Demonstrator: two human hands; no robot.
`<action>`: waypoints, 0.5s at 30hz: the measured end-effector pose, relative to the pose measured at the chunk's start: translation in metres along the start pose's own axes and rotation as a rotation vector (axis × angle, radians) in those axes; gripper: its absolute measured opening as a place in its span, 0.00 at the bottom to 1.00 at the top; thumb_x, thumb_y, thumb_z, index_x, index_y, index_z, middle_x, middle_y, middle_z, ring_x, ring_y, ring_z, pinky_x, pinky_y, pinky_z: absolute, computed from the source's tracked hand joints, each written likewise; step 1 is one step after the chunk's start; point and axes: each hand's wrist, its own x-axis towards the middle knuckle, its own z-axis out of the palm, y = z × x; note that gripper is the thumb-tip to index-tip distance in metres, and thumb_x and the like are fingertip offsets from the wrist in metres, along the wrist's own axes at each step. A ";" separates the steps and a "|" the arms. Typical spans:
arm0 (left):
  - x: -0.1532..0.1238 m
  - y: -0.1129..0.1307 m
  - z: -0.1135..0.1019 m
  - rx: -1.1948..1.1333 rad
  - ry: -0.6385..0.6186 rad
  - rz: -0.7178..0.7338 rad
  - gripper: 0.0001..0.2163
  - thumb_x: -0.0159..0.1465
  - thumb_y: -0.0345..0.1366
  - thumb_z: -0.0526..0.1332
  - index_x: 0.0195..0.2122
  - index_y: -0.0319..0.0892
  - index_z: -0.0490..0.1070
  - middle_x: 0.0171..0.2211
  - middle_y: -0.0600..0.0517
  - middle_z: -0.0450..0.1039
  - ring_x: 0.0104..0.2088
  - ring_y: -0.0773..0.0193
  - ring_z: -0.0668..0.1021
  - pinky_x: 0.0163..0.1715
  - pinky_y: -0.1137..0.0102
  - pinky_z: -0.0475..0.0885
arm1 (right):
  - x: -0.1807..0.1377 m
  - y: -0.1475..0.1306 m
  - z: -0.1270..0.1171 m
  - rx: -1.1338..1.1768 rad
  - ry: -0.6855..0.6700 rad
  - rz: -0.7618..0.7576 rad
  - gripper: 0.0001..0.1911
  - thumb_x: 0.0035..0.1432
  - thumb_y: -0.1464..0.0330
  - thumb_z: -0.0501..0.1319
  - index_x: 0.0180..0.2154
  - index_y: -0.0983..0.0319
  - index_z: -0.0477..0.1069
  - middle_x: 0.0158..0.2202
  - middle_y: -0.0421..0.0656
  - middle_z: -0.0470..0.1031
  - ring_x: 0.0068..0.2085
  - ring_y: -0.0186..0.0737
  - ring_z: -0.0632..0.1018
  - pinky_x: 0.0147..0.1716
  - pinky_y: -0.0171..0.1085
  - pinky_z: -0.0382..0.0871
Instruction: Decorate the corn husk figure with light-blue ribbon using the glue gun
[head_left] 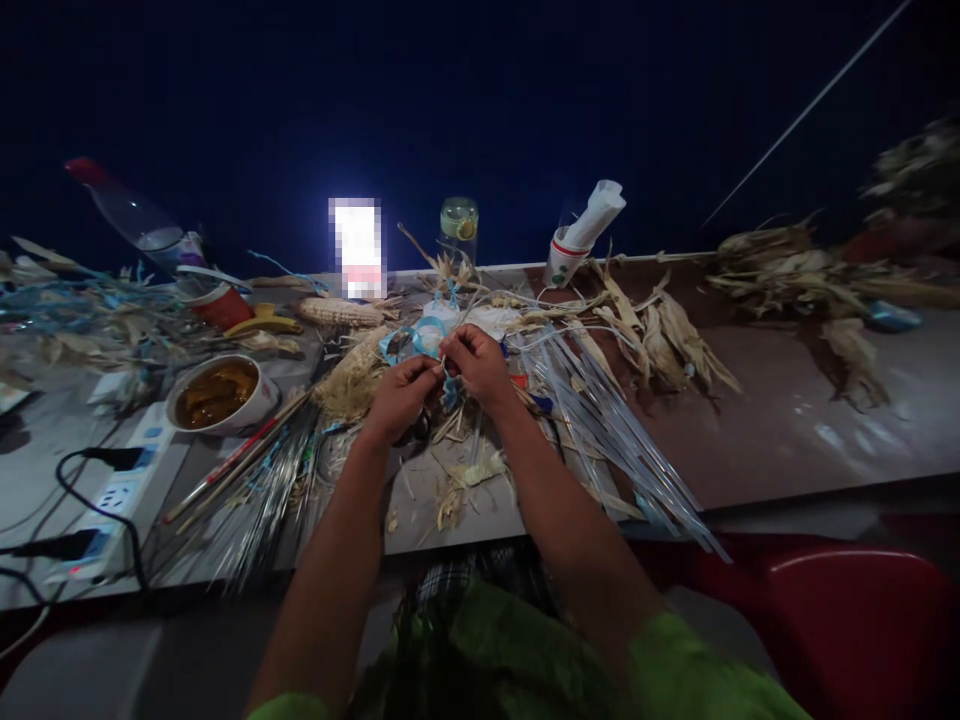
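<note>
Centre of frame, just above middle: left hand (pixel 401 395) and right hand (pixel 480 365) sit close together, knuckles nearly touching, both curled narrow. Fingertips of each pinch a thin pale strip (pixel 443 360), which stands in the small gap between the two hands. A blue ribbon (pixel 409 342) loops just up-left of the left hand's fingers, touching the work; whether it is tied to the strip cannot be told.

Table (pixel 780 430) beneath is littered. Right of the right hand, just beside the wrist: a fan of clear plastic strips (pixel 607 425) running to lower right. Beyond them, dried husks (pixel 660 330). Left of the left hand: a bowl (pixel 217 393) of brown liquid, near but apart. Lower left: power strip (pixel 112 495), plugged. Upper centre, behind the hands: a corn cob (pixel 341 312) and a paper cup (pixel 566 262).
</note>
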 end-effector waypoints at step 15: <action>0.004 -0.005 -0.003 -0.054 0.102 0.004 0.07 0.53 0.35 0.58 0.20 0.40 0.66 0.15 0.58 0.61 0.16 0.75 0.61 0.18 0.77 0.57 | -0.001 -0.007 -0.007 0.087 -0.132 0.072 0.13 0.46 0.60 0.63 0.30 0.62 0.68 0.24 0.35 0.67 0.24 0.26 0.66 0.26 0.31 0.62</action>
